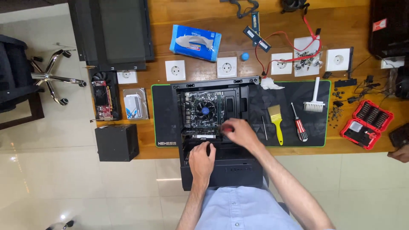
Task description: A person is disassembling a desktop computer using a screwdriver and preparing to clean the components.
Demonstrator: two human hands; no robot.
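Observation:
An open black computer case (255, 91) lies flat on a dark desk mat (164, 110), with a motherboard and round cooler fan (205, 110) inside. My right hand (240, 133) is closed around a red-handled screwdriver (226, 126) whose tip points into the case near the board's lower edge. My left hand (201, 159) rests on a black card or bracket at the case's near side, fingers curled on it.
On the mat to the right lie a yellow brush (276, 121), a red screwdriver (300, 123) and a white brush (315, 98). A red bit set (367, 123), loose screws, wall sockets, a tissue pack (195, 41), a graphics card (104, 99), a drive (135, 104) and a black box (116, 142) surround it. Another person's hand (400, 154) shows at the right edge.

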